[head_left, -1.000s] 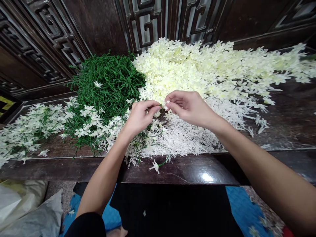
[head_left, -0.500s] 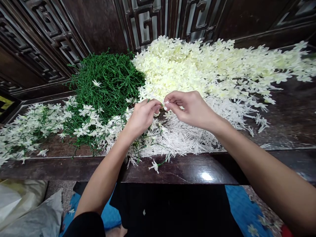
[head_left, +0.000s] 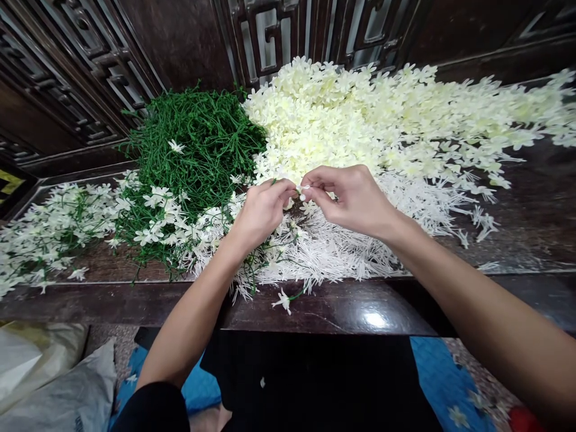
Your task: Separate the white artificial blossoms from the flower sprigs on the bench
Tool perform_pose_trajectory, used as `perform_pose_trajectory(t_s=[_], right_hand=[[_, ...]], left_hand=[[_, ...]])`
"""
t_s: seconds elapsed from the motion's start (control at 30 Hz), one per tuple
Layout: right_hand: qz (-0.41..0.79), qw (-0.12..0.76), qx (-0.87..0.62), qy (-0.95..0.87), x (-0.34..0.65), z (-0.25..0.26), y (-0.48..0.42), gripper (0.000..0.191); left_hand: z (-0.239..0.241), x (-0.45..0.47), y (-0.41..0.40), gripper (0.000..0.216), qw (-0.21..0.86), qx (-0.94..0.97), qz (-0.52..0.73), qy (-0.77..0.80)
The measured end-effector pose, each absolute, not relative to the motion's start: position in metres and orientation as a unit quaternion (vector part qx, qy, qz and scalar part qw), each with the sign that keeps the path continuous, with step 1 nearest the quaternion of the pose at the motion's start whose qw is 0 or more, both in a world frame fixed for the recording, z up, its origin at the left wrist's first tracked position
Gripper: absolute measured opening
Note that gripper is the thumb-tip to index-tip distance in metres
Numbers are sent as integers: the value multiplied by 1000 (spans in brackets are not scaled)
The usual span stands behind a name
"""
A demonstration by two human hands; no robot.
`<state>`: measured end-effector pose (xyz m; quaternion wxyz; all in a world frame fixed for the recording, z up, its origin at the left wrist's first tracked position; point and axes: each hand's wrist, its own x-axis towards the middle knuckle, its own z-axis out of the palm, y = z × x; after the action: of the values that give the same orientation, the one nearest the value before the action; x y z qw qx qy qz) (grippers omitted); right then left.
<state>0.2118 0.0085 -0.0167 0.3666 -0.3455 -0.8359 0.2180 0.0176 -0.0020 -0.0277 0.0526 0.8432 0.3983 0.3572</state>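
Fingertip to fingertip, my two hands meet above the flower piles. My left hand [head_left: 263, 210] is closed in a pinch on a thin green artificial stem, of which only a bit shows above the fingers. A small white flower piece [head_left: 305, 188] is pinched between the thumb and forefinger of my right hand [head_left: 348, 195]; its exact shape is mostly hidden. Beyond my hands lies a heap of cream artificial petals [head_left: 315, 129]. White stamen pieces [head_left: 342, 252] spread below my right hand, and a mound of green stems [head_left: 198, 150] lies to the left.
Finished-looking white flowers on green stems [head_left: 58, 222] lie along the left of the dark wooden bench [head_left: 531, 198]. One stemmed flower [head_left: 283, 301] rests at its front edge. Carved wood panels [head_left: 265, 36] stand behind. Pale sacks [head_left: 54, 372] are on the floor at left.
My hands keep nearly the same pinch, fingertips together. The view has shifted slightly; the piles look unchanged.
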Motion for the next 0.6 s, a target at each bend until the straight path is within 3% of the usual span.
perform_pose_trajectory(t_s=[0.6], right_hand=[[195, 344, -387, -833, 208, -21, 3, 15]], left_hand=[[-29, 20, -6, 26, 36, 838, 287, 462]])
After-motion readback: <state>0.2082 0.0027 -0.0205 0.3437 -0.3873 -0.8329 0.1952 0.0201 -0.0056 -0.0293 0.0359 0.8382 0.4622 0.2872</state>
